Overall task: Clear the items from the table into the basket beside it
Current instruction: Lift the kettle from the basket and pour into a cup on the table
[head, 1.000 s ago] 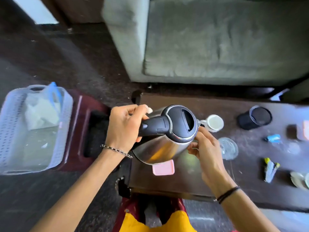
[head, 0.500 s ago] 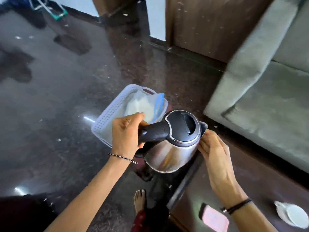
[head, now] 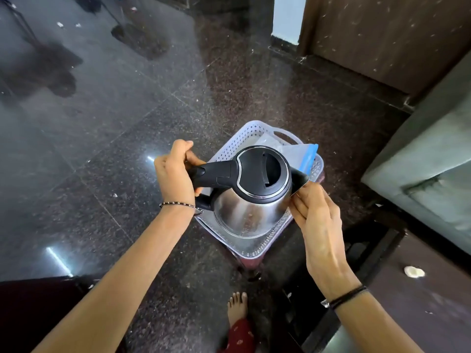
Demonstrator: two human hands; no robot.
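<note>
**Q:** What is closest to the camera?
**A:** A bare foot (head: 237, 305) below a red patterned trouser leg (head: 239, 337) stands on the dark polished floor (head: 102, 123). At the right edge is the dark counter (head: 420, 309). It carries a small white round item (head: 414, 271) whose kind cannot be told.

**Q:** How do the hands stand?
**A:** The left hand (head: 175, 174) has a beaded bracelet (head: 178, 205) at the wrist. Its fingers (head: 183, 149) are curled round the black handle (head: 216, 174) of the electric kettle (head: 251, 215). The right hand (head: 318, 220) has a black band (head: 346, 296) at the wrist. Its fingers (head: 299, 207) are extended and lie flat against the steel wall just under the spout, touching it without wrapping it.

**Q:** Where is the kettle?
**A:** It is upright with its lid (head: 262, 171) closed, directly over the near half of the white perforated basket (head: 229, 151) and apart from the counter. The kettle body hides its base, so contact with the basket floor cannot be told.

**Q:** What does the basket hold, and what is it on?
**A:** A clear plastic bag (head: 303, 156) with a blue strip lies in the far half, its blue edge at the far right rim. The basket sits on a maroon support (head: 244, 263), kind not discernible, near the end of the counter.

**Q:** What lies beyond the basket?
**A:** A grey-green sofa (head: 433, 149) stands at right. A brown wooden door (head: 382, 34) is at far upper right.
</note>
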